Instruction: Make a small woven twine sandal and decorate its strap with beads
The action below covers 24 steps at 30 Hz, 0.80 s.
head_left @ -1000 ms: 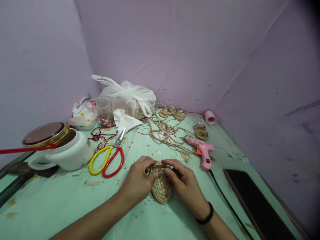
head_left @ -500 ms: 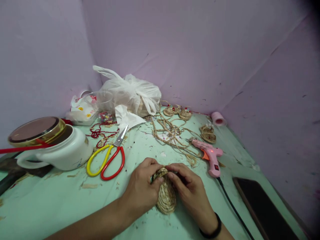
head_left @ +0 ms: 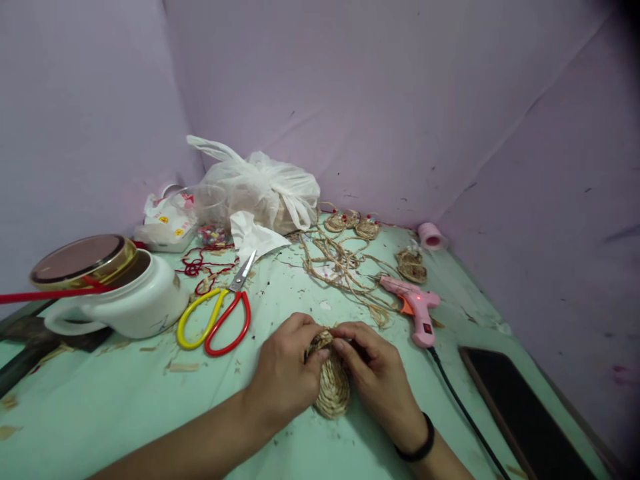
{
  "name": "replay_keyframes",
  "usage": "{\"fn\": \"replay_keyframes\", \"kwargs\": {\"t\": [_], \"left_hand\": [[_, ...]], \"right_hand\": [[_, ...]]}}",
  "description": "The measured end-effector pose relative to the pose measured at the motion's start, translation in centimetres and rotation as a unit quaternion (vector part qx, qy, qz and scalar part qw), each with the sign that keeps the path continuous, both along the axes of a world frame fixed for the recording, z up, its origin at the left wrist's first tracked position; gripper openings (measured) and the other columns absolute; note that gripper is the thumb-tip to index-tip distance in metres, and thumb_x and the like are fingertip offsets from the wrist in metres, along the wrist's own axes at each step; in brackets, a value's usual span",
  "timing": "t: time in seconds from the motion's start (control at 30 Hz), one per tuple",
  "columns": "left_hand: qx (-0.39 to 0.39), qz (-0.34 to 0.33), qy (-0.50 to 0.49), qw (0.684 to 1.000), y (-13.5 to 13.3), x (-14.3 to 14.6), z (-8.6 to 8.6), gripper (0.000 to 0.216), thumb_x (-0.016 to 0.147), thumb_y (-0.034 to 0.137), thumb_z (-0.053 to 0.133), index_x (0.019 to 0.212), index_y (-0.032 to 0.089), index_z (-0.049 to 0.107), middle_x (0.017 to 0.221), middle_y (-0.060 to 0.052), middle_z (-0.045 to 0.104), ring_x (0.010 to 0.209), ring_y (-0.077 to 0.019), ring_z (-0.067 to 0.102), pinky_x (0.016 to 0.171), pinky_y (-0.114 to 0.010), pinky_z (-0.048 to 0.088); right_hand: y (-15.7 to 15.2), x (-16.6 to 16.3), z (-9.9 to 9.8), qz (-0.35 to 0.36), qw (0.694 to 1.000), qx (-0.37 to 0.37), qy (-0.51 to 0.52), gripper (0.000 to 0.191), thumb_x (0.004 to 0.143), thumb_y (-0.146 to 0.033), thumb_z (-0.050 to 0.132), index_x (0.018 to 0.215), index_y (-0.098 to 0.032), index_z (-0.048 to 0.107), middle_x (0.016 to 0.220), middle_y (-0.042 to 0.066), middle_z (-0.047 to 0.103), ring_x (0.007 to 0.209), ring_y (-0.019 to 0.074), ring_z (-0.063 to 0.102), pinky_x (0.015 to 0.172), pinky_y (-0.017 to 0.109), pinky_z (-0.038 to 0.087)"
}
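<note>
A small oval coil of woven jute (head_left: 332, 391) lies on the mint-green table (head_left: 125, 407) in front of me. My left hand (head_left: 287, 375) curls over its left side, fingers pinching the far end. My right hand (head_left: 376, 379), with a black band at the wrist, presses on its right side, fingertips meeting the left hand's at the coil's top. Both hands are closed on the coil.
Yellow-and-red scissors (head_left: 216, 313) lie to the left, a pink glue gun (head_left: 415, 308) with a black cord to the right. Loose jute twine (head_left: 345, 267), small woven pieces (head_left: 412, 265), a white pot (head_left: 125, 293), a plastic bag (head_left: 260, 190) and a dark tablet (head_left: 520, 413) surround the hands.
My hands have closed in tighter over the far end of the jute coil. The view has shifted slightly.
</note>
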State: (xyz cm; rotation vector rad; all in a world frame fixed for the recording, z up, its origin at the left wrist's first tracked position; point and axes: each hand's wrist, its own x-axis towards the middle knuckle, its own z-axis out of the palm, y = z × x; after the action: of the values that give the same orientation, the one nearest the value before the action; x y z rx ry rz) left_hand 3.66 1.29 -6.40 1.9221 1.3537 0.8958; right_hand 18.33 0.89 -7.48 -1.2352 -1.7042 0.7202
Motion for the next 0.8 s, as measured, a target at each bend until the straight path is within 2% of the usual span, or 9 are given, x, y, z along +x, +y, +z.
{"fn": "replay_keyframes", "kwargs": {"t": [0.1, 0.17, 0.23, 0.3, 0.43, 0.57, 0.67, 0.77, 0.8], "left_hand": [[0.012, 0.004, 0.006, 1.000, 0.0, 0.0, -0.1, 0.019, 0.074, 0.013, 0.050, 0.086, 0.020, 0.063, 0.089, -0.004, 0.057, 0.082, -0.0180, 0.055, 0.075, -0.029, 0.044], [0.016, 0.009, 0.005, 1.000, 0.0, 0.0, -0.3, 0.021, 0.073, 0.013, 0.050, 0.089, 0.019, 0.063, 0.091, -0.005, 0.057, 0.083, -0.0183, 0.055, 0.075, -0.029, 0.044], [0.015, 0.012, 0.003, 1.000, 0.0, 0.0, -0.4, 0.022, 0.073, 0.013, 0.051, 0.091, 0.018, 0.063, 0.093, -0.006, 0.057, 0.084, -0.0185, 0.055, 0.075, -0.030, 0.045], [0.011, 0.011, 0.000, 1.000, 0.0, 0.0, -0.4, 0.022, 0.073, 0.015, 0.051, 0.091, 0.018, 0.063, 0.093, -0.006, 0.057, 0.084, -0.0186, 0.055, 0.074, -0.029, 0.045], [-0.013, 0.002, -0.011, 1.000, 0.0, -0.2, 0.1, 0.021, 0.072, 0.018, 0.053, 0.090, 0.019, 0.064, 0.091, -0.004, 0.057, 0.078, -0.0167, 0.055, 0.068, -0.027, 0.045], [-0.037, -0.022, -0.043, 0.998, 0.0, -0.7, 0.7, 0.019, 0.074, 0.022, 0.052, 0.088, 0.018, 0.064, 0.090, -0.004, 0.057, 0.075, -0.0152, 0.055, 0.067, -0.026, 0.044], [-0.056, -0.031, -0.081, 0.995, 0.4, -1.0, 0.7, 0.023, 0.081, 0.021, 0.043, 0.084, 0.018, 0.065, 0.089, -0.004, 0.058, 0.079, -0.0154, 0.055, 0.075, -0.027, 0.042], [-0.083, -0.014, -0.094, 0.992, 0.9, -1.0, 0.3, 0.025, 0.081, 0.020, 0.040, 0.082, 0.018, 0.065, 0.087, -0.003, 0.059, 0.079, -0.0156, 0.056, 0.077, -0.028, 0.041], [-0.084, -0.008, -0.094, 0.992, 1.1, -1.0, 0.1, 0.024, 0.081, 0.020, 0.041, 0.081, 0.017, 0.064, 0.086, -0.003, 0.060, 0.079, -0.0158, 0.056, 0.076, -0.027, 0.041]], "right_hand": [[0.3, 1.5, 1.2, -0.039, 0.999, 0.005, -0.032, 0.015, 0.081, -0.029, 0.054, 0.087, -0.020, 0.064, 0.089, 0.007, 0.066, 0.083, 0.0195, 0.060, 0.073, 0.031, 0.047], [0.5, 4.0, 2.5, -0.148, 0.986, 0.014, -0.074, 0.026, 0.079, -0.039, 0.053, 0.090, -0.019, 0.064, 0.092, 0.009, 0.066, 0.081, 0.0227, 0.060, 0.071, 0.035, 0.046], [0.8, 7.0, 3.8, -0.319, 0.933, -0.021, -0.167, 0.039, 0.078, -0.049, 0.048, 0.097, -0.019, 0.064, 0.088, 0.012, 0.067, 0.077, 0.0274, 0.061, 0.064, 0.038, 0.044], [1.1, 9.5, 4.7, -0.399, 0.866, -0.124, -0.274, 0.053, 0.072, -0.059, 0.047, 0.097, -0.016, 0.065, 0.084, 0.017, 0.067, 0.075, 0.0340, 0.060, 0.057, 0.040, 0.041], [2.4, 11.2, 4.7, -0.317, 0.879, -0.246, -0.258, 0.039, 0.061, -0.057, 0.057, 0.065, -0.019, 0.066, 0.063, 0.011, 0.066, 0.066, 0.0305, 0.059, 0.054, 0.035, 0.036], [3.8, 10.4, 3.5, -0.298, 0.896, -0.276, -0.176, 0.019, 0.055, -0.036, 0.064, 0.046, -0.021, 0.057, 0.040, 0.002, 0.054, 0.045, 0.0201, 0.050, 0.046, 0.030, 0.032], [3.9, 10.1, 3.1, -0.307, 0.903, -0.288, -0.078, 0.015, 0.058, -0.025, 0.056, 0.046, -0.021, 0.048, 0.038, -0.001, 0.046, 0.039, 0.0150, 0.044, 0.043, 0.028, 0.036], [2.2, 9.3, 3.4, -0.278, 0.919, -0.280, 0.023, 0.002, 0.059, -0.021, 0.052, 0.061, -0.020, 0.050, 0.053, 0.000, 0.054, 0.047, 0.0138, 0.050, 0.050, 0.028, 0.046], [1.3, 8.9, 3.6, -0.262, 0.925, -0.272, 0.049, 0.009, 0.059, -0.020, 0.053, 0.068, -0.019, 0.052, 0.062, 0.001, 0.058, 0.053, 0.0140, 0.053, 0.052, 0.027, 0.047]]}}
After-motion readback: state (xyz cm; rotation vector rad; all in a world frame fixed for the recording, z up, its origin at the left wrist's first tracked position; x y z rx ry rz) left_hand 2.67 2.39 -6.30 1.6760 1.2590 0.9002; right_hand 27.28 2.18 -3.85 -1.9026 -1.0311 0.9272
